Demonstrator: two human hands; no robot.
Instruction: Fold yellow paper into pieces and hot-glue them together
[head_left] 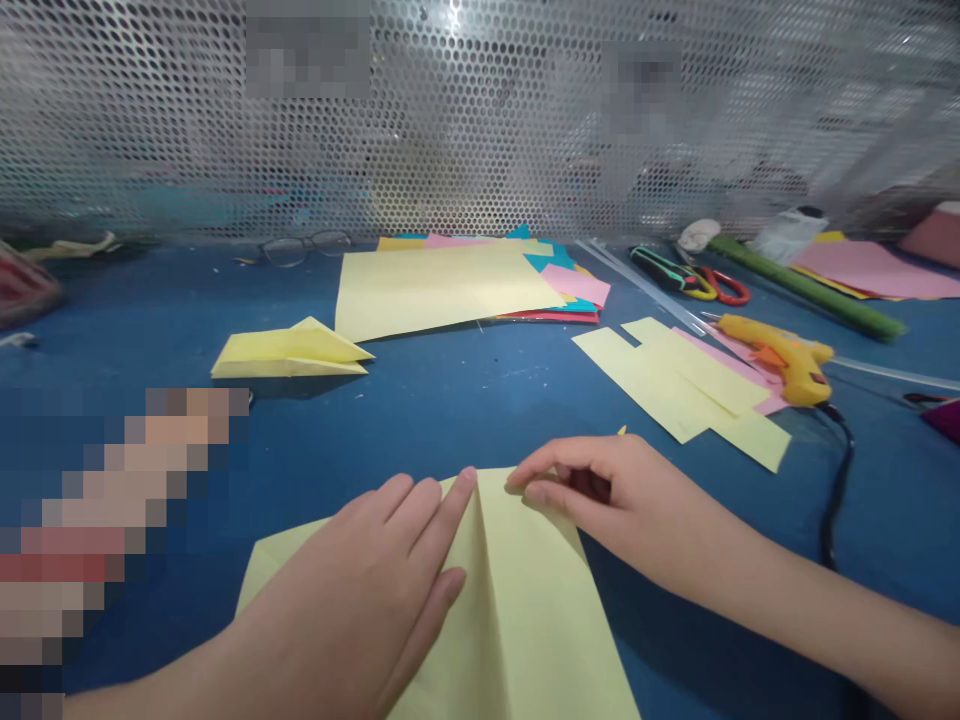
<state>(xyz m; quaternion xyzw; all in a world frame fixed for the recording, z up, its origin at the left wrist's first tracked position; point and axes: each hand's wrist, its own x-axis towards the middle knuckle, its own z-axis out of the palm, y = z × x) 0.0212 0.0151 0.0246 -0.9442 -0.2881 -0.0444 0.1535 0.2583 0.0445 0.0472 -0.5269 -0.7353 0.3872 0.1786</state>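
Observation:
A sheet of yellow paper (pixel 540 600) with a raised crease down its middle lies in front of me on the blue table. My left hand (pixel 405 560) rests flat on its left half, fingers stretched out, the index fingertip at the crease near the far edge. My right hand (pixel 600 490) has its thumb and index finger closed on the sheet's far right edge. Beyond my left hand sits a folded yellow paper shape (pixel 292 352) with a pointed right end. The near part of the sheet runs out of view.
A pale yellow sheet (pixel 435 290) lies on coloured papers at the back. To the right are cut yellow pieces (pixel 660 375), a yellow glue gun (pixel 795 360) with a black cord, scissors (pixel 724 285) and a green stick (pixel 810 290). A perforated metal panel (pixel 480 120) stands behind.

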